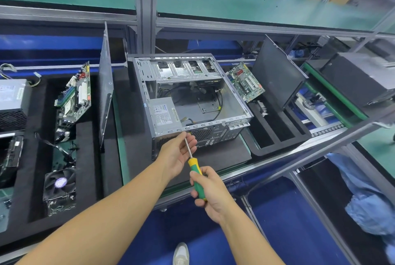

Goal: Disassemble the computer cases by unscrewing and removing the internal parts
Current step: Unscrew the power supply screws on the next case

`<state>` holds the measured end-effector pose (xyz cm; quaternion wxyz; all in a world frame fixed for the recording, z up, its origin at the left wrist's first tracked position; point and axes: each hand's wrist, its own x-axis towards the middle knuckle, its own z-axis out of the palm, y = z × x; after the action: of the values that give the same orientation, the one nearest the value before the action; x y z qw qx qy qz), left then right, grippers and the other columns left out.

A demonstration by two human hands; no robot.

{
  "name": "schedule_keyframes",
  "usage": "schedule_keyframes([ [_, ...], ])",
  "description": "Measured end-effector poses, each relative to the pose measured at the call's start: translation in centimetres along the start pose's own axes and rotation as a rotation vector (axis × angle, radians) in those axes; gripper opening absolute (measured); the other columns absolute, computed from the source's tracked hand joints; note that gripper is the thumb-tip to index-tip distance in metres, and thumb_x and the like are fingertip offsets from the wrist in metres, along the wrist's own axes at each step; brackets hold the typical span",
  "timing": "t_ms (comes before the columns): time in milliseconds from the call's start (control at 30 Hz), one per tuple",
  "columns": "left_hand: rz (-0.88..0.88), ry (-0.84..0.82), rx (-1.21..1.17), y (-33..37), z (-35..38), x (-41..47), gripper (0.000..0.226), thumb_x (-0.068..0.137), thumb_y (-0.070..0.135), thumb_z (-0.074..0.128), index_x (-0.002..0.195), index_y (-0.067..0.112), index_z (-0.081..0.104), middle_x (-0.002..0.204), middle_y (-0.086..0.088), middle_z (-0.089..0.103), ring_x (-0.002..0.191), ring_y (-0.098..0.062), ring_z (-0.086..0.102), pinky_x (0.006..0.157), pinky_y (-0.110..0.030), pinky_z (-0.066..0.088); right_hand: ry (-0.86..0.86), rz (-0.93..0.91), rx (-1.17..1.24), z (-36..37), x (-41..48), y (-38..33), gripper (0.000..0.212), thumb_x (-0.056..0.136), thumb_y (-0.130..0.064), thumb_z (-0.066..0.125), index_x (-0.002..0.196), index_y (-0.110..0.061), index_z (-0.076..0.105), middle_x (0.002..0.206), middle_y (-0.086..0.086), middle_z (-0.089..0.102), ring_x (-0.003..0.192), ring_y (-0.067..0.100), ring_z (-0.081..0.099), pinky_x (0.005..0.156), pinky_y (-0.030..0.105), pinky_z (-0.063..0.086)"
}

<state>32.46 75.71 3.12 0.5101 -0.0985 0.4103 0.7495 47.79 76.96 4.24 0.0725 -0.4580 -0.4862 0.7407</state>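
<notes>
An open grey computer case (147,102) lies on its side on a dark foam pad in the middle of the bench. A silver power supply (163,115) sits in its near left corner, with loose cables behind it. My right hand (210,192) grips the green and yellow handle of a screwdriver (194,170). The metal shaft runs up to the case's rear panel near the power supply. My left hand (178,153) holds the shaft between thumb and fingers close to the tip.
A motherboard (245,81) and a dark side panel (277,76) lean in the foam tray on the right. On the left stand another motherboard (73,102), a side panel (105,91), a power supply (12,102) and a cooler fan (59,189). Another case (363,78) lies far right.
</notes>
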Motion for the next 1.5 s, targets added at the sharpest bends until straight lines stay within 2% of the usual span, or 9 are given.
schedule_keyframes([
  [233, 0.001, 0.033, 0.054, 0.0, 0.1, -0.3, 0.021, 0.099, 0.014, 0.048, 0.089, 0.004, 0.064, 0.073, -0.007, 0.070, 0.061, -0.016, 0.067, 0.064, -0.030, 0.057, -0.052, -0.039, -0.074, -1.0, -0.3, 0.4, 0.018, 0.094, -0.022, 0.064, 0.102, -0.015, 0.049, 0.082, 0.003, 0.055, 0.054, 0.013, 0.047, 0.041, 0.023, 0.026],
  [467, -0.058, 0.134, 0.000, -0.4, -1.1, -0.5, 0.025, 0.089, 0.015, 0.039, 0.067, 0.011, 0.051, 0.052, 0.000, 0.042, 0.040, -0.013, 0.035, 0.048, -0.027, 0.047, -0.231, -0.073, 0.025, -3.4, -0.6, 0.9, 0.019, 0.086, -0.020, 0.061, 0.094, -0.018, 0.044, 0.079, 0.003, 0.053, 0.048, 0.014, 0.036, 0.038, 0.017, 0.021],
  [633, -0.118, 0.159, 0.201, -1.2, -3.0, -1.2, 0.028, 0.078, -0.002, 0.024, 0.069, 0.010, 0.048, 0.055, -0.002, 0.037, 0.044, -0.013, 0.025, 0.039, -0.018, 0.025, -0.281, -0.136, 0.164, -3.8, -0.1, 0.3, 0.019, 0.081, -0.025, 0.068, 0.086, -0.022, 0.050, 0.080, 0.005, 0.052, 0.046, 0.013, 0.035, 0.036, 0.017, 0.024],
  [833, -0.211, 0.208, 0.402, -1.1, -4.2, -0.7, 0.026, 0.079, -0.005, 0.023, 0.075, 0.009, 0.045, 0.060, -0.004, 0.036, 0.051, -0.015, 0.021, 0.047, -0.025, 0.020, -0.261, -0.141, 0.185, -3.8, 0.3, 0.3, 0.018, 0.082, -0.024, 0.069, 0.086, -0.022, 0.051, 0.080, 0.005, 0.053, 0.047, 0.013, 0.035, 0.036, 0.018, 0.023],
  [933, -0.308, 0.101, 0.477, -2.3, -3.3, -0.4, 0.027, 0.081, -0.009, 0.026, 0.081, 0.007, 0.047, 0.065, -0.005, 0.040, 0.052, -0.015, 0.029, 0.049, -0.027, 0.026, -0.214, -0.171, 0.259, -4.8, 0.4, 0.4, 0.021, 0.082, -0.023, 0.068, 0.091, -0.019, 0.049, 0.082, 0.006, 0.052, 0.047, 0.013, 0.035, 0.036, 0.018, 0.024],
  [1067, -0.274, -0.093, 0.650, -5.2, 1.5, 0.7, 0.026, 0.097, -0.013, 0.032, 0.105, -0.001, 0.053, 0.078, -0.012, 0.056, 0.060, -0.017, 0.050, 0.054, -0.026, 0.046, -0.120, -0.247, 0.339, -8.0, 0.7, -1.0, 0.014, 0.082, -0.023, 0.068, 0.086, -0.023, 0.054, 0.081, 0.006, 0.053, 0.047, 0.014, 0.036, 0.036, 0.018, 0.023],
  [1267, -0.215, -0.290, 0.792, -10.0, 11.7, 4.8, 0.019, 0.104, 0.000, 0.042, 0.118, -0.007, 0.052, 0.103, -0.025, 0.067, 0.084, -0.026, 0.068, 0.081, -0.034, 0.060, 0.082, -0.344, 0.310, -16.5, 3.3, -6.0, 0.008, 0.084, -0.024, 0.064, 0.086, -0.023, 0.057, 0.077, 0.004, 0.056, 0.048, 0.014, 0.040, 0.036, 0.020, 0.027],
  [1400, -0.158, -0.166, 0.940, -13.6, 17.6, 9.6, 0.024, 0.106, 0.014, 0.045, 0.099, -0.004, 0.059, 0.075, -0.014, 0.062, 0.051, -0.016, 0.055, 0.045, -0.025, 0.050, 0.177, -0.360, 0.249, -22.7, 4.6, -9.2, 0.007, 0.082, -0.029, 0.065, 0.080, -0.028, 0.059, 0.078, 0.003, 0.056, 0.048, 0.014, 0.041, 0.037, 0.022, 0.027],
  [1500, -0.207, -0.017, 0.840, -15.9, 21.2, 13.7, 0.031, 0.106, 0.010, 0.038, 0.077, 0.008, 0.050, 0.063, -0.007, 0.045, 0.035, -0.012, 0.039, 0.038, -0.021, 0.036, 0.198, -0.363, 0.200, -26.5, 4.9, -10.8, 0.017, 0.073, -0.036, 0.068, 0.082, -0.028, 0.057, 0.080, 0.003, 0.055, 0.049, 0.014, 0.040, 0.038, 0.022, 0.026],
])
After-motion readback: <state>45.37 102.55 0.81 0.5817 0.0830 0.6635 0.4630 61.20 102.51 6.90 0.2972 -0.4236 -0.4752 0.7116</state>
